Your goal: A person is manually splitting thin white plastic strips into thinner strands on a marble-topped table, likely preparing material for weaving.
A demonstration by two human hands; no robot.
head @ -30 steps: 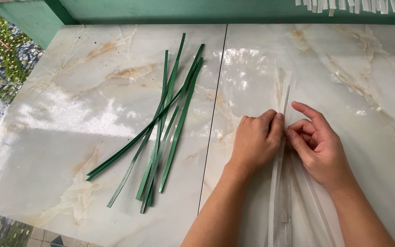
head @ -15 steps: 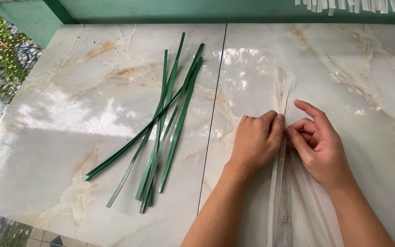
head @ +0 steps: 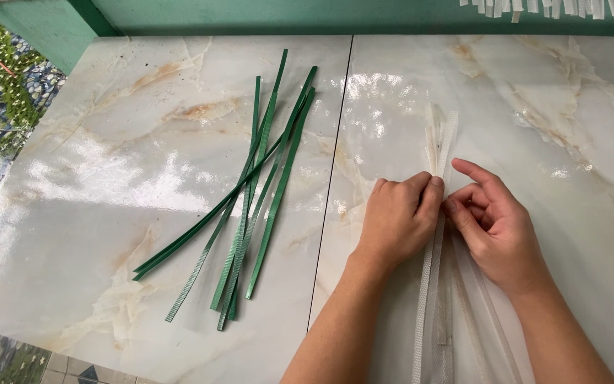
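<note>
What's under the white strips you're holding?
Bare marble tabletop shows beneath the white strips. Left hand and right hand pinch them mid-length, hiding that part. Green strips lie apart, leftward.

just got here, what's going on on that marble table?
A person is pinching a bundle of pale clear strips between both hands, the left hand and right hand meeting at its middle. The strips lie lengthwise on the marble table. A loose pile of green strips lies untouched to the left.
</note>
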